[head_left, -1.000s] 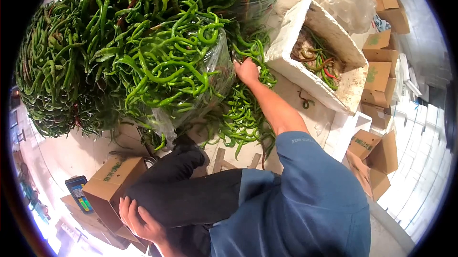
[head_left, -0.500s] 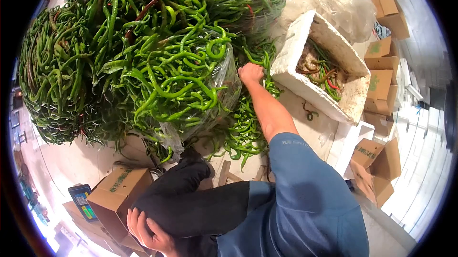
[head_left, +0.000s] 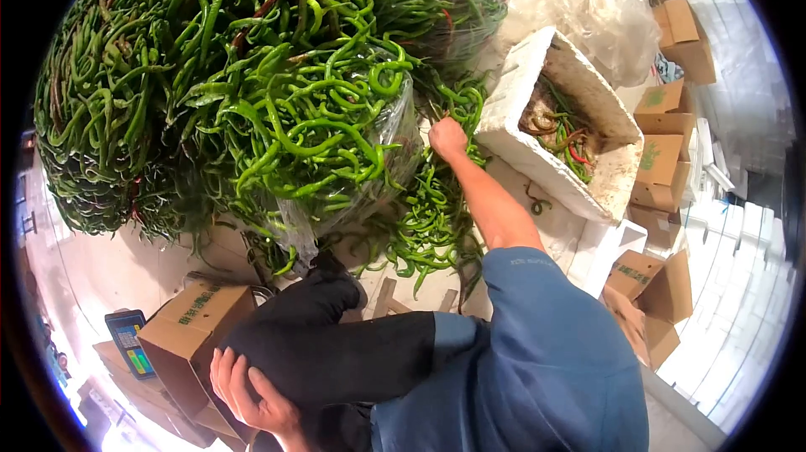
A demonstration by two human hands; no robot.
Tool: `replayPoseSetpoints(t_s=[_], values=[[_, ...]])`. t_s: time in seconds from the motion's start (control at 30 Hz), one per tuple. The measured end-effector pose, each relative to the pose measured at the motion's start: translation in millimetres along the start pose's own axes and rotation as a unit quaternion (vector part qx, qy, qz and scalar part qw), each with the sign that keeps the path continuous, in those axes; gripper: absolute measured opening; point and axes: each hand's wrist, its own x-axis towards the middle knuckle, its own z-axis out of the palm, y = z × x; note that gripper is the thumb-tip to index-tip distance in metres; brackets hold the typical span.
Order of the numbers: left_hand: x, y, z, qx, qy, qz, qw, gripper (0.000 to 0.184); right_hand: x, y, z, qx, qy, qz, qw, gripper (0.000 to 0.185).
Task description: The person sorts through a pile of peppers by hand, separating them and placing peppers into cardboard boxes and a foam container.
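Note:
My right hand [head_left: 449, 140] reaches out among loose green chili peppers [head_left: 428, 225] on the floor. Its fingers are curled closed at the far end of these peppers, and what they hold is hidden. Left of it is a clear plastic bag [head_left: 401, 120] overflowing with long curly green chili peppers [head_left: 315, 129]. To its right a dirty white foam box [head_left: 579, 188] lies tilted, with some green, brown and red peppers [head_left: 564, 131] inside. My left hand [head_left: 252, 393] lies on my bent knee, fingers stretched out and holding nothing.
A large heap of darker green peppers [head_left: 101, 108] fills the far left. Beside my left knee stand a cardboard box [head_left: 189, 318] and a device with a lit screen [head_left: 132, 347]. Plastic sheeting [head_left: 579, 7] lies at the back; open cartons [head_left: 663, 292] line the right.
The view has shifted slightly. My right hand stays by the loose peppers, its fist turned a little. My left hand stays on the knee.

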Motion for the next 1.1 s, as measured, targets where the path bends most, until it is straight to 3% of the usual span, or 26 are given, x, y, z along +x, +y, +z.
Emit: replayPoseSetpoints(t_s=[0.13, 0.17, 0.27, 0.3, 0.47, 0.63, 0.73, 0.77, 0.87, 0.93, 1.03, 1.07, 1.1], values=[[0, 1, 1, -0.011, 0.009, 0.007, 1.000, 0.017, -17, 26, -22, 0.078, 0.030, -0.079, 0.993, 0.034], [1, 1, 1, -0.015, 0.013, 0.010, 1.000, 0.017, -28, 40, -28, 0.153, 0.046, -0.153, 0.975, 0.037], [2, 0, 3, -0.025, 0.025, 0.029, 0.999, 0.017, -86, 39, -71, 0.256, 0.021, -0.192, 0.947, 0.037], [3, 1, 2, -0.022, 0.023, 0.041, 0.999, 0.017, -116, 26, -92, 0.273, -0.020, -0.137, 0.952, 0.035], [2, 4, 3, -0.038, 0.036, 0.051, 0.997, 0.017, -177, 58, -66, 0.262, -0.061, -0.182, 0.946, 0.029], [0, 1, 4, -0.046, 0.042, 0.057, 0.996, 0.016, -152, 87, -10, 0.355, -0.163, -0.016, 0.920, 0.046], [-3, -6, 2, -0.052, 0.041, 0.060, 0.996, 0.017, -148, 84, -3, 0.372, -0.186, 0.006, 0.909, 0.054], [-4, -8, 1, -0.054, 0.042, 0.061, 0.996, 0.017, -147, 83, -4, 0.368, -0.199, 0.033, 0.908, 0.043], [-7, -9, 0, -0.045, 0.045, 0.052, 0.997, 0.017, -132, 82, 0, 0.407, -0.267, 0.051, 0.872, 0.032], [-7, -8, 0, -0.051, 0.048, 0.049, 0.996, 0.017, -132, 71, -7, 0.393, -0.230, 0.054, 0.889, 0.030], [-7, -9, 1, -0.054, 0.047, 0.041, 0.997, 0.017, -115, 61, -16, 0.371, -0.137, 0.110, 0.912, 0.047], [-7, -10, 1, -0.054, 0.046, 0.041, 0.997, 0.017, -114, 57, -32, 0.385, -0.127, 0.133, 0.904, 0.040], [-7, -11, 0, -0.049, 0.043, 0.040, 0.997, 0.017, -104, 67, -34, 0.342, -0.094, 0.083, 0.931, 0.035]])
